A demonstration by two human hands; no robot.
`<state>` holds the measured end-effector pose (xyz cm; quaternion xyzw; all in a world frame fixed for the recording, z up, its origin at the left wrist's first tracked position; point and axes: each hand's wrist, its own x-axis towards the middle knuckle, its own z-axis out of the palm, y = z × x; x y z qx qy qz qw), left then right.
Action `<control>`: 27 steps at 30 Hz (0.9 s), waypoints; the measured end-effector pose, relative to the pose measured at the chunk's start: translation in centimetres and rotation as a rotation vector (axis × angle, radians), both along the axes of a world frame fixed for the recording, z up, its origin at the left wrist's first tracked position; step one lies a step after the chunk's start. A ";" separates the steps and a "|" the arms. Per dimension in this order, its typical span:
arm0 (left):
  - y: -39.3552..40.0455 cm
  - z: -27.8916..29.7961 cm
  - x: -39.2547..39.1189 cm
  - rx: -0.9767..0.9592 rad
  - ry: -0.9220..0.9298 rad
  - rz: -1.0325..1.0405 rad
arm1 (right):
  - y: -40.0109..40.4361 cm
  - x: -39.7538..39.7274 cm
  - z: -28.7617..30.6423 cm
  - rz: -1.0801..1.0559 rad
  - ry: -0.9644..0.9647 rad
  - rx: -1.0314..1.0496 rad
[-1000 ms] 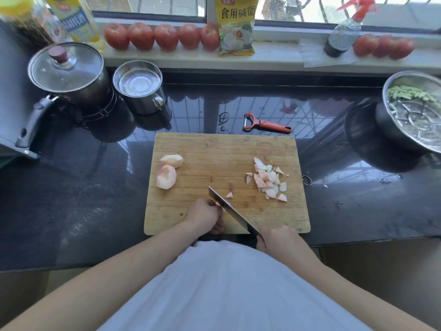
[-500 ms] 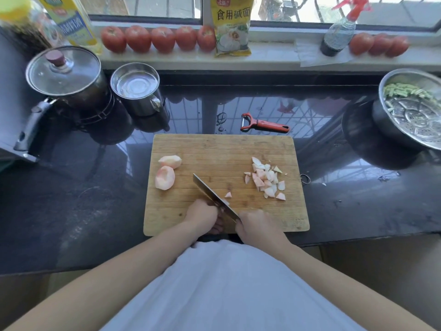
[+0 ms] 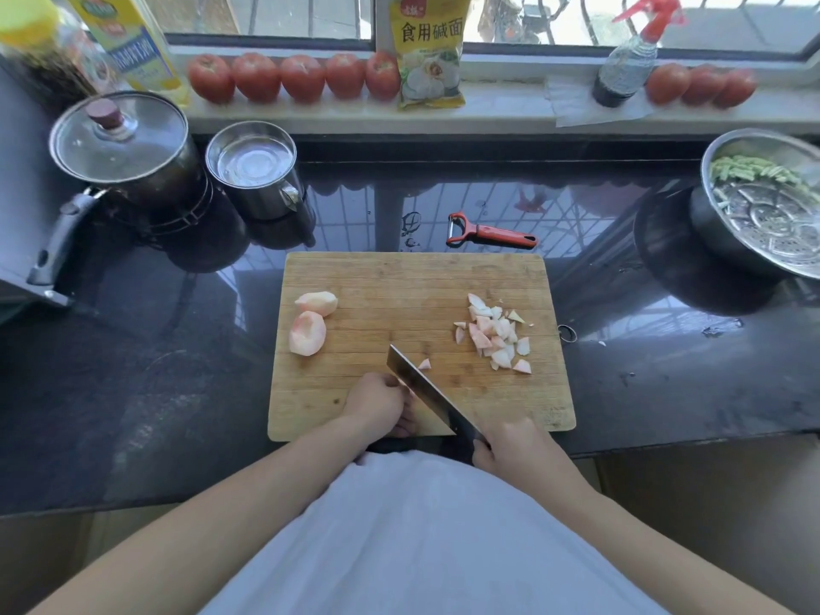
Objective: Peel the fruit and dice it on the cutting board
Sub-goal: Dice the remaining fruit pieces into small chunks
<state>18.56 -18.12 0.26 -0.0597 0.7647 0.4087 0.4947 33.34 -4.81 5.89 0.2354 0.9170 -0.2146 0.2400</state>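
The right hand [image 3: 519,446] grips the knife [image 3: 426,399]; the left hand [image 3: 379,403] curls over a fruit piece, largely hidden. Keep those knuckles against the blade and cut evenly toward the diced pile [image 3: 494,337] at two o'clock on the cutting board [image 3: 399,277].

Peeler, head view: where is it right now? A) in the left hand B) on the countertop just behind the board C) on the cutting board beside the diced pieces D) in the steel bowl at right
B: the red-handled peeler lies flat on the dark countertop just past the far edge of the cutting board, with no hand touching it.
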 end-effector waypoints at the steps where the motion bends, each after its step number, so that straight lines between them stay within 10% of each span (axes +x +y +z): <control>1: 0.0 -0.1 0.0 0.003 -0.006 0.006 | 0.1 0.1 -0.2 0.017 -0.005 0.016; 27: 0.0 -0.3 -0.1 0.004 0.007 -0.010 | -1.3 -3.9 -2.4 0.098 -0.047 0.086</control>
